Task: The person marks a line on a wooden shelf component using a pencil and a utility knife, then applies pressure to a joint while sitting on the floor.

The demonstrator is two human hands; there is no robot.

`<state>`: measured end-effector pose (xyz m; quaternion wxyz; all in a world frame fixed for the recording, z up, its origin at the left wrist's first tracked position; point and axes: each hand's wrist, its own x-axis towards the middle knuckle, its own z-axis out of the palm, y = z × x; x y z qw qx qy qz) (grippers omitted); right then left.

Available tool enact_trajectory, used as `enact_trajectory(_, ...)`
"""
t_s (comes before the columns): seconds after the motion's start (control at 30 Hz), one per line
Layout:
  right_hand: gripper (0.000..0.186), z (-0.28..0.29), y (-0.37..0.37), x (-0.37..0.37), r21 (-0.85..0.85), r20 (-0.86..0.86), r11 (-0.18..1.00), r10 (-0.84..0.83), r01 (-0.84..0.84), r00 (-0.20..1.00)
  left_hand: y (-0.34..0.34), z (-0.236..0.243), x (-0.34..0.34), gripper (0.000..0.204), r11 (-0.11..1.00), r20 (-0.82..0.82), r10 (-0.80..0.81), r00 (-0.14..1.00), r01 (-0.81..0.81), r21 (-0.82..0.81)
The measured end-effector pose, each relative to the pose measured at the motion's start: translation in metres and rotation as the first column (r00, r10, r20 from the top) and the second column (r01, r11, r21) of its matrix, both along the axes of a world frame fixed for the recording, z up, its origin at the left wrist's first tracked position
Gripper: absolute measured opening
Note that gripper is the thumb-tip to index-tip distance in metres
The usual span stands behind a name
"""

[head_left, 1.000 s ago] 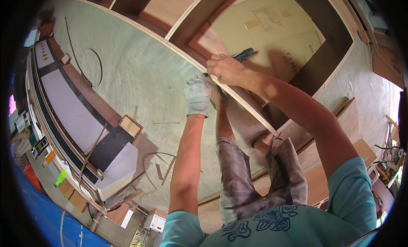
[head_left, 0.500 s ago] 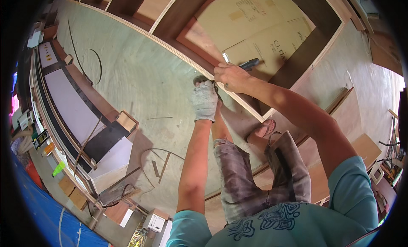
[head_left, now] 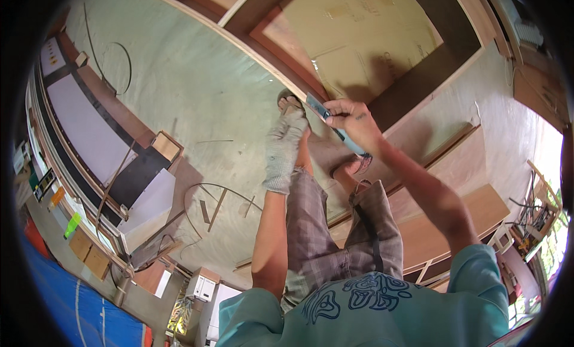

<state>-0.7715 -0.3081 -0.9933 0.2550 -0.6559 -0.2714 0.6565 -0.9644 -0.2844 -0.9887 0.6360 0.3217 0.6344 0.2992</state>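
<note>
My left hand (head_left: 286, 145) wears a grey knit glove and reaches down toward the edge of a large plywood sheet (head_left: 197, 102), its fingers close together near my left sandal (head_left: 289, 99). Whether it grips anything is not clear. My bare right hand (head_left: 354, 121) is closed around a blue-handled tool (head_left: 335, 124), a slim knife-like thing slanting up-left toward the gloved fingertips. Both hands sit over a long thin wooden strip (head_left: 257, 54) running along the sheet's edge. My legs in checked shorts and my right sandal (head_left: 356, 165) show below.
A yellowish panel (head_left: 365, 42) lies in a dark wooden frame beyond the strip. A small wooden box (head_left: 167, 147), a white board (head_left: 146, 206) and curved thin strips (head_left: 209, 197) lie at left. Stacked boards (head_left: 466, 209) sit at right; a blue tarp (head_left: 78, 305) at lower left.
Both hands have come down and toward me along the strip. The tool, earlier pointing up-right beyond my right hand, now slants across between the two hands.
</note>
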Motion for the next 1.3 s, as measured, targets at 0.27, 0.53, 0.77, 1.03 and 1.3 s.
enact_trajectory(0.27,0.036,0.039,0.030,-0.090,0.069,0.111,0.980,-0.192,0.185,0.975,0.052,0.040,-0.041,0.010,0.975,0.094,-0.100,0.991,0.117,-0.190)
enact_trajectory(0.53,0.034,0.092,0.045,-0.099,-0.127,-0.010,0.955,0.269,-0.268,0.963,0.060,0.038,-0.091,0.015,0.983,0.035,0.140,0.990,-0.135,-0.120)
enact_trajectory(0.77,0.022,0.045,-0.037,-0.046,-0.034,-0.035,0.981,0.191,-0.193,0.981,0.006,-0.015,-0.178,0.035,0.940,-0.765,-0.307,0.566,0.056,-0.337)
enact_trajectory(1.03,0.026,0.046,-0.128,0.043,-0.405,-0.415,0.913,-0.221,0.038,0.883,0.010,-0.092,-0.043,0.070,0.974,-0.273,-0.145,0.951,0.089,-0.209)
enact_trajectory(1.3,0.025,-0.008,-0.204,0.041,-0.629,-0.365,0.684,-0.679,0.368,0.637,0.193,-0.128,0.013,0.078,0.998,-0.281,0.059,0.958,-0.053,0.030)
